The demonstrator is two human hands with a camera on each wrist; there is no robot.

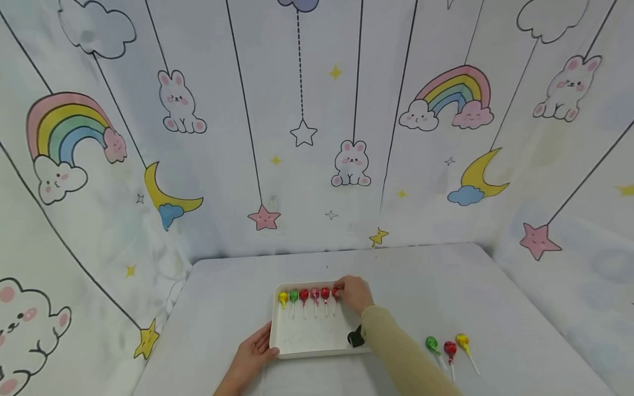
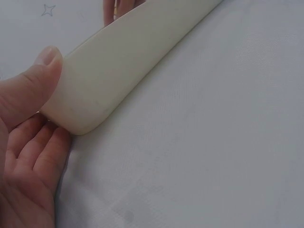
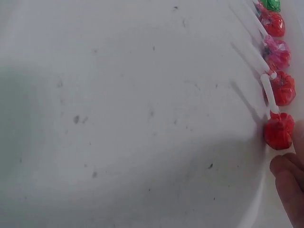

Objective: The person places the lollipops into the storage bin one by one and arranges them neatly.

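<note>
A white tray [image 1: 317, 350] lies on the table, with several wrapped lollipops in a row along its far side. From the left, the row begins with a yellow lollipop [image 1: 283, 297] and a green lollipop [image 1: 294, 296]; red and pink ones follow. My left hand [image 1: 253, 355] grips the tray's near left corner, thumb on the wall and fingers around the corner in the left wrist view. At the row's right end, my right hand [image 1: 354, 294] pinches a red lollipop [image 3: 279, 131] by its candy head. Its stick points toward the middle of the tray.
Right of the tray, on the white table [image 1: 228, 297], lie a green lollipop [image 1: 432, 345], a red lollipop [image 1: 450, 348] and a yellow lollipop [image 1: 463, 341]. A black object [image 1: 354, 337] shows beside the right sleeve [image 1: 396, 346]. A printed backdrop [image 1: 307, 181] stands behind the table.
</note>
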